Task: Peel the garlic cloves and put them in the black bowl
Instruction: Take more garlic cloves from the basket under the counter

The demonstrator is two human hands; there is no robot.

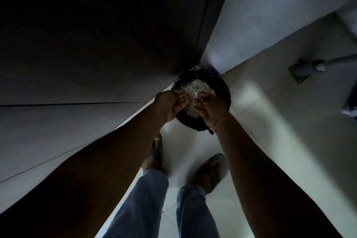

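Note:
A round black container (pixel 224 85) lined with black plastic stands on the floor in the corner, holding a heap of pale garlic peel (pixel 199 86). Both my hands hover just above its near side, almost touching each other. My left hand (pixel 171 103) has its fingers curled and pinches a small pale scrap of peel at the fingertips. My right hand (pixel 211 107) is also curled, fingertips pressed together on pale scraps; the dim light hides the detail. No whole garlic clove shows.
Dark cabinet fronts (pixel 77 63) fill the left side, with a pale wall (pixel 270 15) behind the container. My feet in sandals (pixel 216 170) stand on the light tiled floor (pixel 280 121). A pipe fitting (pixel 309 67) sits at the right.

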